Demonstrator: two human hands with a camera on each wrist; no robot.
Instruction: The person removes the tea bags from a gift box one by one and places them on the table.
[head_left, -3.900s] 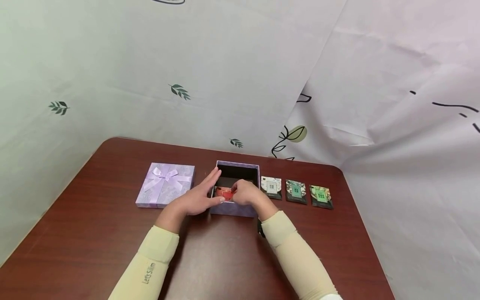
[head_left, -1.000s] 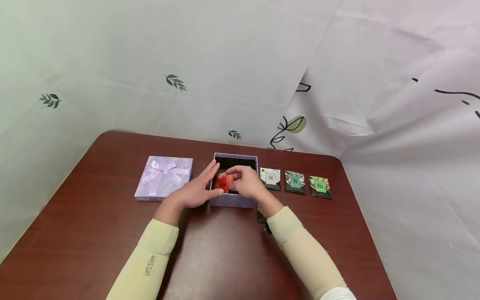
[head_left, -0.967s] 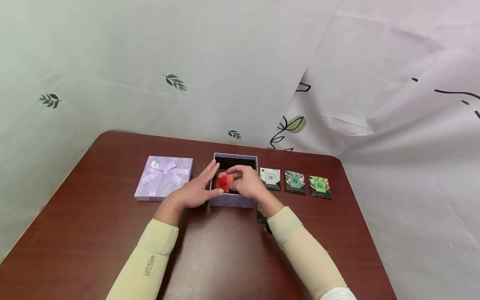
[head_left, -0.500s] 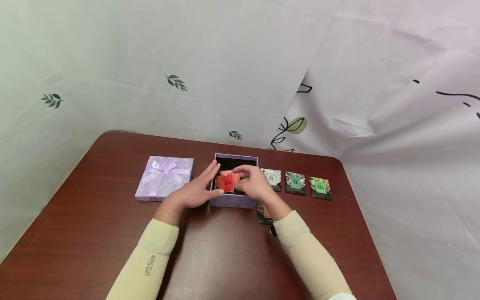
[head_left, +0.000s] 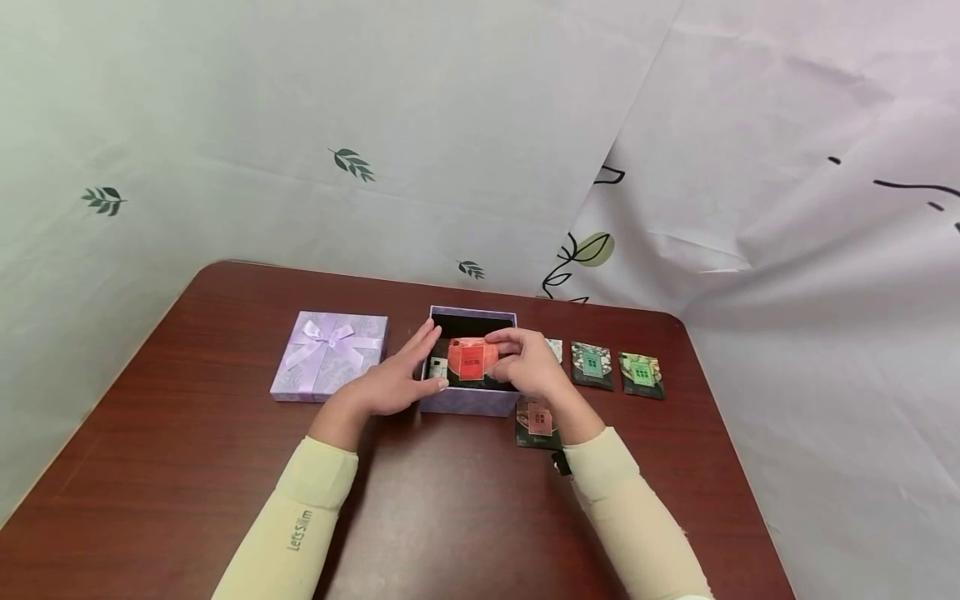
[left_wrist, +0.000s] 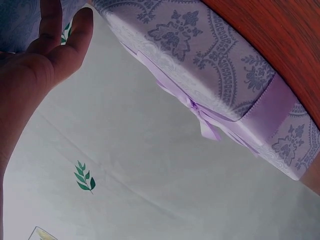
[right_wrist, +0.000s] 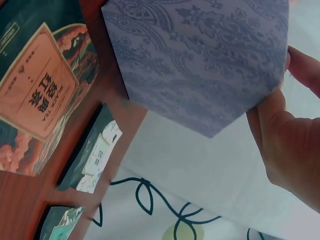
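Note:
A purple patterned gift box [head_left: 468, 403] stands uncovered on the table with a dark inside. My right hand [head_left: 528, 362] pinches the right edge of a red tea sachet [head_left: 472, 361] inside it; in the right wrist view the box wall hides that sachet from the right hand [right_wrist: 292, 135]. Flat and with straight fingers, my left hand [head_left: 390, 385] rests at the box's left side. Beside its thumb, a pale label [head_left: 438, 367] shows inside the box. In the left wrist view the left hand [left_wrist: 55, 50] is near the box, its fingers partly cut off.
Left of the box lies its purple lid [head_left: 330, 357] with a ribbon bow. To the right are a white sachet [head_left: 555, 348], partly hidden, a teal sachet [head_left: 592, 365] and a green sachet [head_left: 641, 375]. A black tea sachet [head_left: 538, 423] lies in front, partly under the right arm.
My right hand has shifted right inside the box, drawing the red tea sachet along and turning it face up. The pale label has come into view. My left hand keeps its place.

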